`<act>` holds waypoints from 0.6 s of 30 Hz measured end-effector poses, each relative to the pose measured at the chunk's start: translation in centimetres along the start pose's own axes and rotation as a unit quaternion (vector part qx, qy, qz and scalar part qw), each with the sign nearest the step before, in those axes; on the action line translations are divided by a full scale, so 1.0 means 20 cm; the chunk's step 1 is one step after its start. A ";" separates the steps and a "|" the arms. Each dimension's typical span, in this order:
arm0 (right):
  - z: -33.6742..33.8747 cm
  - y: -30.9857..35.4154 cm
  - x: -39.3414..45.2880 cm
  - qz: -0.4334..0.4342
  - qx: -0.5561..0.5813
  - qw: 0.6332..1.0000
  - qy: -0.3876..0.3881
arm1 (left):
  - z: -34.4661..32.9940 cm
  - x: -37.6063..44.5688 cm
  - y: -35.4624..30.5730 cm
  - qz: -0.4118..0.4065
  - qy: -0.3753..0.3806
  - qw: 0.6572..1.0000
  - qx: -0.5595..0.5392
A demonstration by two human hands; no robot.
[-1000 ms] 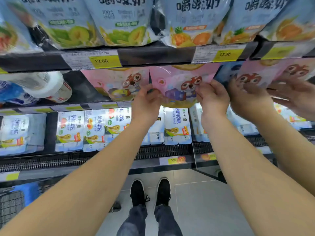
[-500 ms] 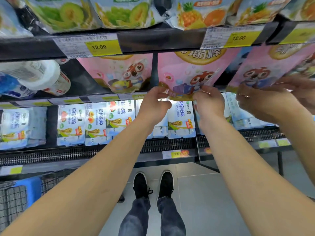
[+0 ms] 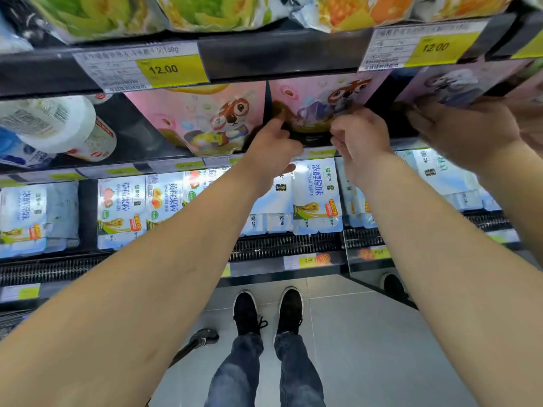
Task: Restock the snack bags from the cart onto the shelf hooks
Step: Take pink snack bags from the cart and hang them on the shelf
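Note:
A pink snack bag (image 3: 320,96) printed with a cartoon squirrel hangs just under the dark shelf rail (image 3: 279,54). My left hand (image 3: 271,149) pinches its lower left corner, index finger raised against the bag. My right hand (image 3: 363,142) grips the lower right corner with curled fingers. A second pink squirrel bag (image 3: 202,118) hangs to the left, apart from my hands. The hook and the bag's top are hidden behind the rail.
Yellow 12.00 price tags (image 3: 173,69) sit on the rail, with fruit-printed bags (image 3: 205,10) above. White bottles (image 3: 58,124) lie at the left. Yogurt packs (image 3: 317,198) fill the lower shelf. A mirrored side panel (image 3: 458,133) at the right reflects hands. A cart wheel (image 3: 205,337) stands by my shoes.
My hands slid from the bag's sides down to its bottom corners. The bag now sits further back under the rail, and the view has tilted down.

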State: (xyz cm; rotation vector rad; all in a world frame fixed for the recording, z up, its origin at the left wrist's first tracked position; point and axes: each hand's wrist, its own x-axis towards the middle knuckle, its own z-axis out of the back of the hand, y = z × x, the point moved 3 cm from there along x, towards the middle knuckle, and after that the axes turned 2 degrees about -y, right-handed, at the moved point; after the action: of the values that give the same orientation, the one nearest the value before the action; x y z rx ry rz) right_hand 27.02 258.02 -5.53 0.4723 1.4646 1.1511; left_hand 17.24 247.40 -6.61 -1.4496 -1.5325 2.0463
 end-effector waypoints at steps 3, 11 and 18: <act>0.01 -0.01 -0.02 -0.014 0.023 1.000 0.003 | 0.00 -0.02 0.02 0.017 -0.012 1.000 -0.023; 0.09 -0.07 -0.15 -0.034 -0.018 0.999 -0.019 | 0.06 -0.19 0.02 0.032 -0.023 0.999 0.005; 0.16 -0.11 -0.55 0.066 -0.260 0.963 0.012 | 0.21 -0.51 0.11 0.000 -0.039 0.990 0.134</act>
State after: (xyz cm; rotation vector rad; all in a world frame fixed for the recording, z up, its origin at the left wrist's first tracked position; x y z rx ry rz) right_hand 33.44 249.27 -1.27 0.1893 1.1003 1.5906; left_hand 19.81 237.24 -2.65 -1.2815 -1.2228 2.2304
